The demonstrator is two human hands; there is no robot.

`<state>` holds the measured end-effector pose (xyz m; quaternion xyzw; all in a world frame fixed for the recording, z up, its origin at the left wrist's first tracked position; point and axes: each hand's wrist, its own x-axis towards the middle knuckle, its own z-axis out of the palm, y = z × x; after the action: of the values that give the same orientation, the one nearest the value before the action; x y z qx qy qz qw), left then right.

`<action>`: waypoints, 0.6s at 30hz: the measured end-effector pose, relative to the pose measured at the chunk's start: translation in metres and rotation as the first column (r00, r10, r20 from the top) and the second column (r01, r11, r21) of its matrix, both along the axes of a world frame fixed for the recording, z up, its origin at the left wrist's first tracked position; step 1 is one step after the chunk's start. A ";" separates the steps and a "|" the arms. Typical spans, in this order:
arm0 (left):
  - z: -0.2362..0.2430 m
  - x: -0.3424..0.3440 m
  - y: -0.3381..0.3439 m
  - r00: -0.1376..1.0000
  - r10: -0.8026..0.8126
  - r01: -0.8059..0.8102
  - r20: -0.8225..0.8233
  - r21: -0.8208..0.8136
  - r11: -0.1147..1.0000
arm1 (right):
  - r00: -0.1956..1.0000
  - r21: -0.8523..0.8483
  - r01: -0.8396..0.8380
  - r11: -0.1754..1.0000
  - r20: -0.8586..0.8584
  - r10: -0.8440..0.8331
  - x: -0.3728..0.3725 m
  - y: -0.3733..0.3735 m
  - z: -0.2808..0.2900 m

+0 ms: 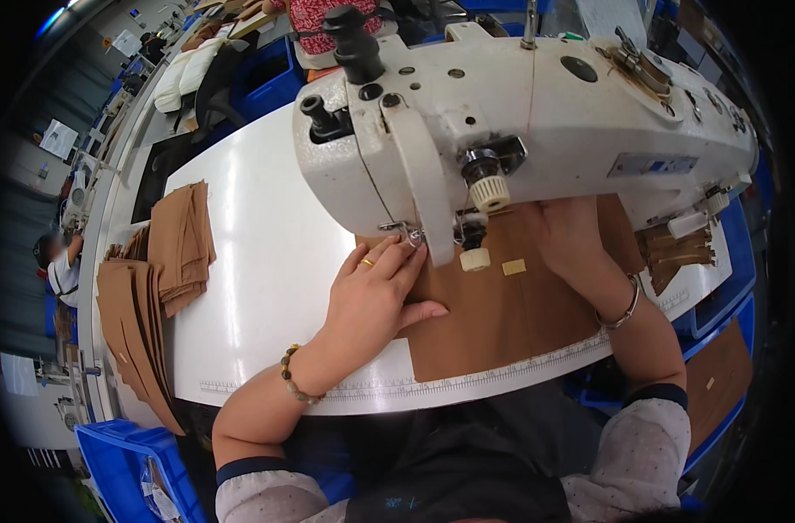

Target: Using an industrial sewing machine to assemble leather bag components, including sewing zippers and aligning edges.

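Note:
A brown fabric piece (493, 322) lies flat on the white table under the head of a white sewing machine (580, 113). Spread on the fabric's left edge, my left hand (376, 292) has its thumb out and its fingertips close to the presser foot and needle area. My right hand (559, 231) reaches over the cloth below the machine's arm, which hides its fingers, so I cannot tell whether they grip the fabric. Between my hands, a small yellowish label (513, 267) sits on the cloth.
Stacks of brown cut fabric (180, 244) lie at the table's left side, and more brown pieces (681, 253) at its right. A ruler strip (380, 384) runs along the front edge. Blue bins (140, 466) stand around the table. People sit beyond, at the far side and left.

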<state>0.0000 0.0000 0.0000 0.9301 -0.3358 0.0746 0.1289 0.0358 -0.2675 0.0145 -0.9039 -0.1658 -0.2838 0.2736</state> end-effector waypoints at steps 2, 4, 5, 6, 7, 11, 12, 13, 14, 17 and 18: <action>-0.001 0.000 0.000 1.000 -0.002 0.002 0.017 0.003 1.000 | 0.998 -0.069 -0.006 0.998 0.059 0.010 0.001 -0.001 0.000; 0.001 0.004 0.003 0.998 0.000 -0.001 0.056 0.017 1.000 | 0.992 -0.073 0.001 0.997 0.122 0.008 0.005 0.002 -0.002; 0.001 0.003 0.003 0.999 -0.001 -0.001 0.052 0.021 1.000 | 0.986 -0.084 0.011 0.996 0.165 0.003 0.005 0.002 -0.002; 0.000 0.000 0.002 0.999 0.001 -0.002 0.050 0.014 1.000 | 0.989 -0.094 0.009 0.996 0.150 0.006 0.003 0.002 -0.003; 0.000 -0.002 0.002 0.999 -0.007 0.006 0.053 0.012 1.000 | 0.990 -0.081 0.026 0.996 0.143 -0.014 0.002 0.004 -0.005; -0.001 -0.003 0.002 0.999 -0.013 0.012 0.031 0.010 1.000 | 0.977 -0.040 -0.099 0.994 0.184 0.105 0.005 0.000 -0.003; -0.001 -0.003 0.002 0.999 -0.009 0.009 0.036 0.001 1.000 | 0.982 -0.072 -0.083 0.994 0.166 0.094 0.002 -0.003 -0.001; -0.002 -0.003 0.001 0.999 -0.011 0.011 0.036 -0.005 1.000 | 0.985 -0.088 -0.175 0.981 -0.011 0.174 -0.004 -0.009 0.002; -0.002 -0.003 0.002 0.999 -0.014 0.014 0.032 -0.001 1.000 | 0.951 -0.082 -0.267 0.960 -0.183 0.249 -0.007 -0.011 0.005; -0.003 -0.001 0.003 0.999 -0.011 0.011 0.035 -0.009 1.000 | 0.949 -0.245 -0.316 0.917 -0.073 0.307 -0.006 -0.009 0.006; -0.003 -0.001 0.003 0.999 -0.007 0.007 0.042 -0.014 1.000 | 0.948 -0.248 -0.318 0.915 -0.070 0.311 -0.007 -0.008 0.007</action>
<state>-0.0010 0.0028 -0.0034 0.9262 -0.3411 0.0963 0.1288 0.0293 -0.2755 0.0214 -0.8971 -0.3403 -0.1993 0.1992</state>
